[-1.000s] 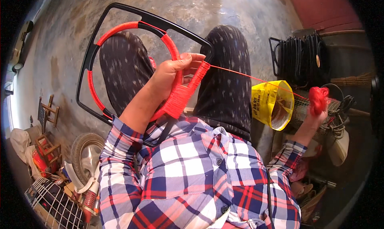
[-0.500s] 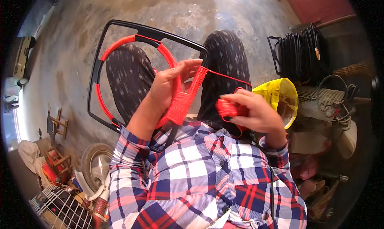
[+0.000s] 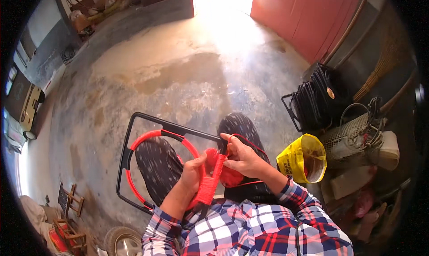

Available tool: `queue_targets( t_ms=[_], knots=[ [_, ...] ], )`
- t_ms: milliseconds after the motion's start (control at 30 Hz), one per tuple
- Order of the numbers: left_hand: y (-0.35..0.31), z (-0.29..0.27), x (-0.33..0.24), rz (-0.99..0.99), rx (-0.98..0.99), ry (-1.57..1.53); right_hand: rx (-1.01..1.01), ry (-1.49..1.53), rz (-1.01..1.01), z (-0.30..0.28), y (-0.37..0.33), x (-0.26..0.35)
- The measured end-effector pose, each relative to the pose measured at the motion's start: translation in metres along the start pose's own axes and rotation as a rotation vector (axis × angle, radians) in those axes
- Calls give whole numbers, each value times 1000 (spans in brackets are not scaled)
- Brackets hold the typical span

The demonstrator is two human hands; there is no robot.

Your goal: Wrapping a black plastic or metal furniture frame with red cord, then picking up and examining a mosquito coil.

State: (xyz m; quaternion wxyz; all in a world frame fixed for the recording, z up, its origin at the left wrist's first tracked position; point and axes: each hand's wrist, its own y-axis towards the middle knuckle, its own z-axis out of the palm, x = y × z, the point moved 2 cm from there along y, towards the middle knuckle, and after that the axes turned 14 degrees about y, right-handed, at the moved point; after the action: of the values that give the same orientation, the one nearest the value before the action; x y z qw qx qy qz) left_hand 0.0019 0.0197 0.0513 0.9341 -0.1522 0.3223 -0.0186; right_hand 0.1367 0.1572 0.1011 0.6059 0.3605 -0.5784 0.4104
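Note:
On my lap lies a black frame point(image 3: 122, 166) with a round inner ring point(image 3: 136, 186), partly wrapped in red cord. My left hand point(image 3: 192, 175) is closed around the ring's right side. At its fingertips shows a red cord bundle point(image 3: 212, 156); whether the fingers grip it is hidden. Tight turns of red cord cover the frame's right bar point(image 3: 210, 184), leaving black at its upper end. There my right hand point(image 3: 245, 157) pinches the cord point(image 3: 247, 142) against the bar. More red cord point(image 3: 231, 177) lies beneath that hand, on my thigh.
A yellow bag point(image 3: 292, 160) stands open at my right. Beyond it are stacked black frames point(image 3: 319, 97), a wire mesh roll point(image 3: 353, 133) and a broom point(image 3: 380, 72). Small wooden chairs point(image 3: 71, 198) and a wheel point(image 3: 125, 242) are at lower left. A red door point(image 3: 304, 19) stands far ahead.
My right hand has moved left and up from beside the frame to the bar's upper end. The red bundle it held now shows by my left fingertips. The view has tilted up toward the doorway.

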Motion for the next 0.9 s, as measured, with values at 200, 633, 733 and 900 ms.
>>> queue_targets(
  t_ms=[200, 633, 733, 900],
  knots=[
    [-9, 7, -6, 69, -182, 138, -182, -81, -106, -1, 5, 25],
    [-6, 10, -11, 338, -62, 192, -101, -746, -633, 30, 41, 6],
    [-3, 1, -11, 336, -122, 116, -101, -578, -623, 31, 37, 12],
    [0, -9, -5, 446, -345, 202, -311, 239, -478, 3, 31, 15]
  ],
)
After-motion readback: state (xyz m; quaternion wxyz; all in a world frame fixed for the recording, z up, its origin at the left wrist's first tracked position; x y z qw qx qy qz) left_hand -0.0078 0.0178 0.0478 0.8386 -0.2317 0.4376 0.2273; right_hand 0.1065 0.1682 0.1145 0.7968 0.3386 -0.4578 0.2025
